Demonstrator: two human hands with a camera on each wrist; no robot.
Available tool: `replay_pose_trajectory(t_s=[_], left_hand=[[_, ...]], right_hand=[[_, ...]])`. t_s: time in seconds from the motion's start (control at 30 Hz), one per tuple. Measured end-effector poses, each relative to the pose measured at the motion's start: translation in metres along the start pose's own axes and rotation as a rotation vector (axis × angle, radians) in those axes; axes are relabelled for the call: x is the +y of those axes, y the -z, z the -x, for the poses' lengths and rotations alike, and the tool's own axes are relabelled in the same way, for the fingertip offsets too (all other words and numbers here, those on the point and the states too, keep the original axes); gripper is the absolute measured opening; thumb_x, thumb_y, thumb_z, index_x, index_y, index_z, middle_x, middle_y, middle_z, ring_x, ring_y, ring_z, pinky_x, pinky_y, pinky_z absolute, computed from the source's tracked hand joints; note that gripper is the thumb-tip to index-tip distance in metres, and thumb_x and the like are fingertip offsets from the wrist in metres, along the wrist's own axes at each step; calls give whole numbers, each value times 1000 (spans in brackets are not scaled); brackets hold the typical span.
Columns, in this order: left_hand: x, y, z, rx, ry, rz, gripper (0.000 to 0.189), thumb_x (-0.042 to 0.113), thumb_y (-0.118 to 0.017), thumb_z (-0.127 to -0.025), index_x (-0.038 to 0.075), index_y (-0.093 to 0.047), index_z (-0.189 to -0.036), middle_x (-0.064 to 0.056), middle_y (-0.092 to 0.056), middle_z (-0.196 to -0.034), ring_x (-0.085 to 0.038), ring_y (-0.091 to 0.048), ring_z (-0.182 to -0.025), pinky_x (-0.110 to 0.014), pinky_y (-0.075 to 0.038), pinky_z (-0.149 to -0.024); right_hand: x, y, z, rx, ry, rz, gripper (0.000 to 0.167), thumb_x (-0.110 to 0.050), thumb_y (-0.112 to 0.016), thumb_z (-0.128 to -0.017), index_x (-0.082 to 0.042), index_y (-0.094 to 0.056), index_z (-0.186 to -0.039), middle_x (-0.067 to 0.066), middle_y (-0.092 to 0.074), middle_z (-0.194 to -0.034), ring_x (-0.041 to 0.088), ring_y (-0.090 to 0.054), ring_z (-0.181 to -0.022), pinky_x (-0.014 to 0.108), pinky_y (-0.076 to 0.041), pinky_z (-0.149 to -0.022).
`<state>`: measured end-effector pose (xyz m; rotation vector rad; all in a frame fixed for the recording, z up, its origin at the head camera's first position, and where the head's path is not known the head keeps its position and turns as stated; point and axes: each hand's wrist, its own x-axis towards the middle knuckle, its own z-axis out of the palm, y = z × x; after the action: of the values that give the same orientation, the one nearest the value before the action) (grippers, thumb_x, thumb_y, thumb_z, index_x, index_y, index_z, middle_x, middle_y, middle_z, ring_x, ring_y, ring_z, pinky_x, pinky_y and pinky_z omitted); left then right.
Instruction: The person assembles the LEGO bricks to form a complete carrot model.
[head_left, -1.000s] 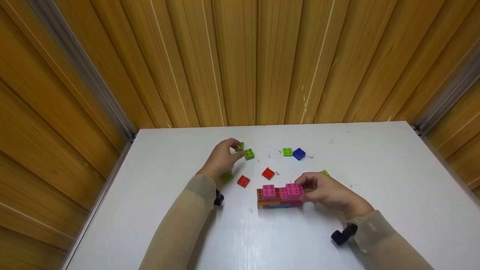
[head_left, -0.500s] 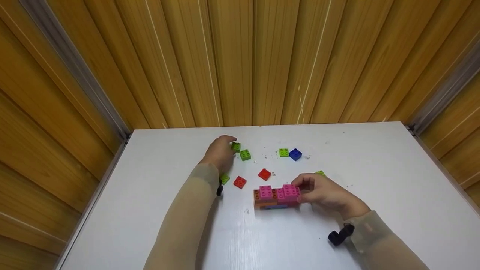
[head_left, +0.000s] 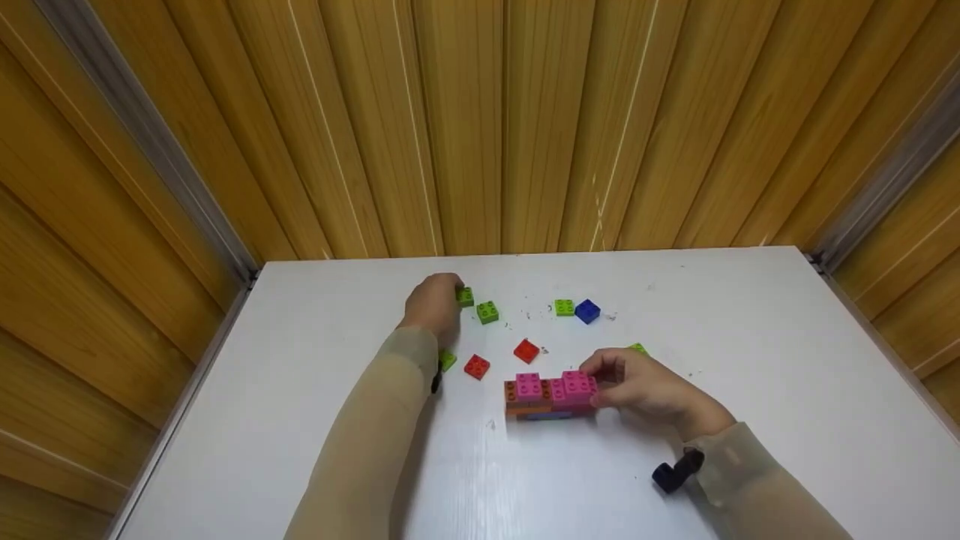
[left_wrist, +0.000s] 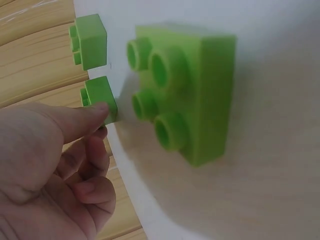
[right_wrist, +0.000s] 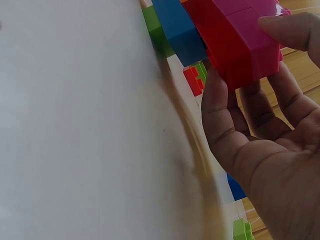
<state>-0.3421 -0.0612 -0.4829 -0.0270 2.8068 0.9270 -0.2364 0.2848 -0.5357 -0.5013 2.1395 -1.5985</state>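
Note:
My left hand (head_left: 433, 304) reaches to the back left of the white table. Its thumb and fingers pinch a green brick (left_wrist: 101, 95), seen past the thumb in the left wrist view. Just right of it in the head view lies another green brick (head_left: 487, 312). A third green brick (left_wrist: 200, 100) looms large in the left wrist view, close to the wrist. My right hand (head_left: 649, 390) grips the right end of a built block of bricks (head_left: 551, 397), pink on top with orange, red and blue below. A green brick (right_wrist: 159, 32) shows under its blue part.
Two red bricks (head_left: 476, 367) lie between the hands, behind the built block. A green brick (head_left: 564, 307) and a blue brick (head_left: 588, 311) sit side by side further back. Behind the right hand another green brick (head_left: 637, 349) is partly hidden. Wood-patterned walls (head_left: 480, 127) enclose the table.
My left hand has moved further back and left, leaving the nearer green brick and closing on the one behind it. The right hand keeps its grip on the built block; the whole view shifts slightly.

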Motion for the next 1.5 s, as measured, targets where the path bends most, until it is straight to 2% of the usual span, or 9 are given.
replay_pose_trajectory(t_s=[0.07,0.23,0.47,0.7,0.97,1.13,1.27,1.4,1.5], left_hand=[[-5,-1,-3,12,-1,-9,38,-1,-60,-112,12,-70,-146,-7,-72,-140,-27,-68,-131,-51,-54,-121],[-11,1,-3,22,45,79,39,0,-60,-111,13,-69,-147,-6,-71,-138,-27,-67,-129,-51,-55,-121],[-15,6,-3,-21,97,192,36,16,-77,-107,21,-71,-143,2,-68,-145,-23,-62,-136,-55,-48,-129],[-11,4,14,-19,-24,184,37,20,-82,-104,20,-75,-141,-1,-71,-148,-26,-64,-136,-53,-51,-127],[-5,-5,46,-50,-167,234,36,22,-82,-103,14,-77,-138,-4,-75,-141,-35,-65,-141,-54,-50,-128],[-1,-9,66,-78,-236,256,33,25,-82,-104,17,-78,-135,-3,-76,-139,-29,-70,-113,-43,-64,-102],[3,-11,79,-82,-281,274,32,28,-81,-104,19,-79,-135,-1,-74,-146,-19,-63,-88,-33,-59,-75],[9,-11,87,-76,-300,305,31,28,-81,-105,20,-79,-135,0,-73,-148,-17,-62,-79,-32,-57,-67],[15,-10,92,-73,-312,305,31,30,-81,-105,23,-79,-135,3,-75,-141,-18,-63,-86,-33,-58,-73]], right_hand=[[1,-1,0,-5,0,4,45,-4,-84,-89,9,-71,-129,2,-75,-126,17,-67,-113,21,-58,-97],[0,-2,0,-2,-6,8,44,-5,-84,-88,7,-72,-129,3,-76,-128,17,-67,-115,21,-57,-99],[-1,-5,-2,-4,-23,-5,44,-4,-84,-88,5,-72,-129,5,-75,-130,20,-66,-118,22,-57,-101],[0,-4,-1,-15,-10,-16,44,-3,-84,-90,8,-71,-130,6,-75,-129,19,-67,-117,22,-58,-100],[3,-5,-2,-27,25,-67,42,1,-83,-90,13,-69,-128,2,-76,-123,15,-68,-111,22,-59,-96],[1,-5,-2,-12,17,-52,41,3,-83,-88,12,-70,-126,2,-76,-122,15,-68,-110,22,-59,-95],[-1,-3,0,-9,6,-29,42,1,-83,-88,11,-70,-127,2,-76,-123,15,-69,-111,22,-59,-96],[-1,-2,0,-4,4,-18,42,-1,-83,-88,10,-71,-127,4,-75,-125,18,-68,-113,22,-58,-97],[-2,-2,1,-3,3,-22,43,-1,-83,-88,10,-70,-128,4,-75,-125,19,-67,-115,22,-58,-98]])
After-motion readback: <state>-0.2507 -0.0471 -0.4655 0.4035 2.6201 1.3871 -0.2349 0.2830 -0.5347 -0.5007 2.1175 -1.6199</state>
